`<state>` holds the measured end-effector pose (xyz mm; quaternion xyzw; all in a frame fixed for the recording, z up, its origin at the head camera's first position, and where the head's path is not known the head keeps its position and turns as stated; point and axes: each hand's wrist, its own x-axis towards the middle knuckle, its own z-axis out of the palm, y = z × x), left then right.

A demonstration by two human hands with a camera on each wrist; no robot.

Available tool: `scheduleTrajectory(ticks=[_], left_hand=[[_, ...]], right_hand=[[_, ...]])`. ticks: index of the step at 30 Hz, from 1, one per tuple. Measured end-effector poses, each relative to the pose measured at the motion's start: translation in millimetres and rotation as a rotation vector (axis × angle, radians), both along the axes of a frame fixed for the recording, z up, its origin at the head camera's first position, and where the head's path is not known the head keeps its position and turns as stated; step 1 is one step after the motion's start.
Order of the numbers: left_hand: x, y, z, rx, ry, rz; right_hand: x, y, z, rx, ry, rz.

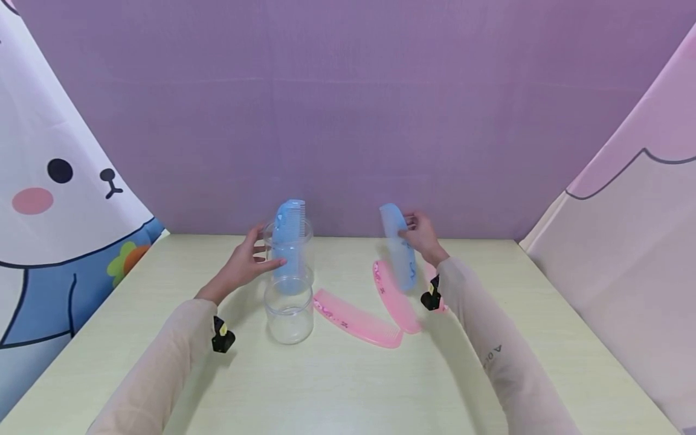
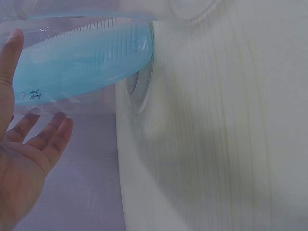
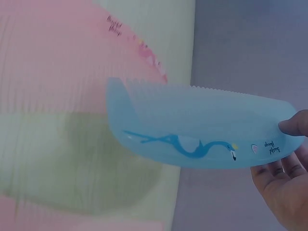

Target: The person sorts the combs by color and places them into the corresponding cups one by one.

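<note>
1. Touching the rear jar (image 1: 309,241) with the left hand (image 1: 244,261): thumb near the rim, fingers lying fairly straight along the clear wall, steadying rather than clamping.
2. Standing upright inside that jar: the first blue comb (image 1: 289,232), its top poking above the rim and its teeth facing right in the head view.
3. Pinching the second blue comb (image 1: 399,251) at its upper end between the thumb and fingers of the right hand (image 1: 421,235), carrying it in the air, blade hanging downward, well apart from both jars.
4. Sitting directly in front of the rear jar, and holding nothing: the front jar (image 1: 289,320), on the table (image 1: 348,386).
5. Lying flat on the table between the jars and the right forearm: the near pink comb (image 1: 356,318) and the far pink comb (image 1: 394,296), their ends meeting or overlapping, neither hand touching them.
6. Judging progress as roughly a quarter through: one comb already jarred, one lifted but not yet placed, both pink combs waiting, front jar unfilled.
</note>
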<state>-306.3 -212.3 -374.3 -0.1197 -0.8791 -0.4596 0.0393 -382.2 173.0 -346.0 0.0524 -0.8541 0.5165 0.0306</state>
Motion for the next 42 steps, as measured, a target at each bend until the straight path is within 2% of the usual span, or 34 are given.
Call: scheduleTrajectory(ticks=[14, 28, 33, 42], left_hand=[[1.2, 0.8, 1.4, 0.013, 0.002, -0.014], [-0.5, 0.2, -0.1, 0.008, 0.009, -0.017], [0.5, 0.5, 0.7, 0.001, 0.008, -0.012], [2.5, 1.4, 2.8, 0.007, 0.006, -0.019]], right_hand=[[9.0, -28.2, 6.0, -0.053, 0.101, 0.099], [17.8, -57.4, 18.0, -0.130, 0.124, 0.162], [18.9, -68.9, 24.4, -0.136, 0.118, 0.187], [20.9, -86.0, 40.0, -0.120, 0.184, 0.259]])
